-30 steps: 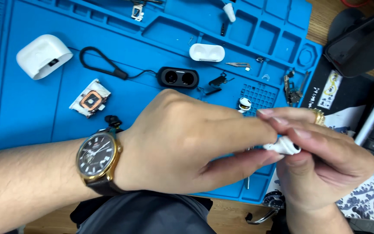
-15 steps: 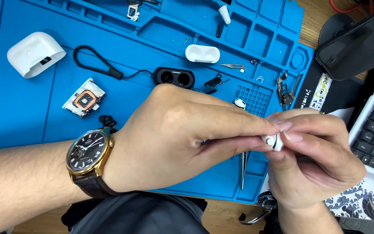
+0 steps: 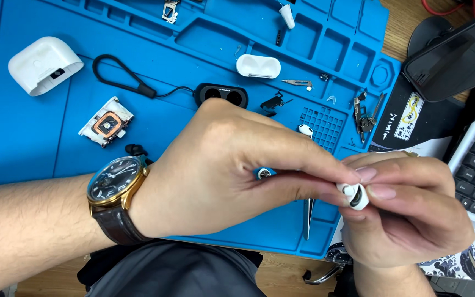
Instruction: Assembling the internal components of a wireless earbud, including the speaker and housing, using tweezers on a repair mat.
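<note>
White earbud piece (image 3: 354,196) pinched between left hand (image 3: 232,176) and right hand (image 3: 408,214) fingertips

A black card (image 3: 410,115) with a white-and-yellow label lies right of the blue mat (image 3: 28,137).

Bright, even overhead light; soft shadows lie under the hands on the blue mat (image 3: 39,137); focus sharp throughout.

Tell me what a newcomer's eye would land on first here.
First, the left hand and right hand meeting at centre right, pinching a small white earbud piece between their fingertips. Next, the gold wristwatch on the left wrist. Behind lies the blue work mat, with a white case shell at its upper left.
</note>
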